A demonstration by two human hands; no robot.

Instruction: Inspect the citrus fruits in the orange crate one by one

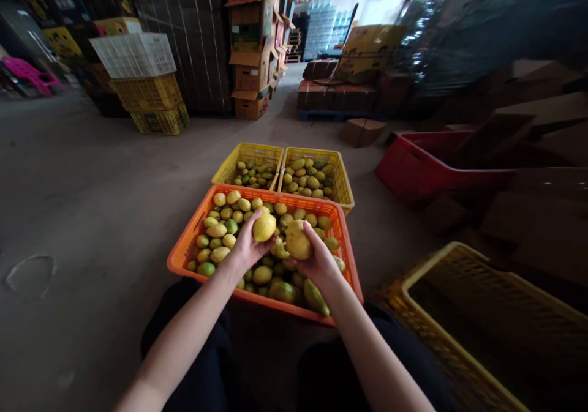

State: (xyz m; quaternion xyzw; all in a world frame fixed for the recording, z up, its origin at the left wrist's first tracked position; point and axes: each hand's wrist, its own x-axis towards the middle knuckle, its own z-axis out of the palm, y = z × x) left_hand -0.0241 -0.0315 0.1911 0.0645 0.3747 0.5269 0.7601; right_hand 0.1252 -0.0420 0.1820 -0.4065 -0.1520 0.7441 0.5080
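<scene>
An orange crate [177, 250] full of yellow and green fruits stands in front of my knees. Above its middle, my left hand [250, 243] is closed around a yellow fruit [264, 227]. Just to the right, my right hand [316, 259] grips another yellow fruit [297, 240], duller and spotted. The two held fruits are close together but apart. Behind the orange crate, a yellow crate on the left [225, 166] and a yellow crate on the right [342, 182] hold more such fruits.
A large yellow crate [452, 332] lies at the lower right, with a red crate [408, 170] beyond it. Stacked crates [149, 93], cardboard boxes [250, 78] and a loaded pallet [331, 97] stand further back. A pink chair [34, 76] is at the far left.
</scene>
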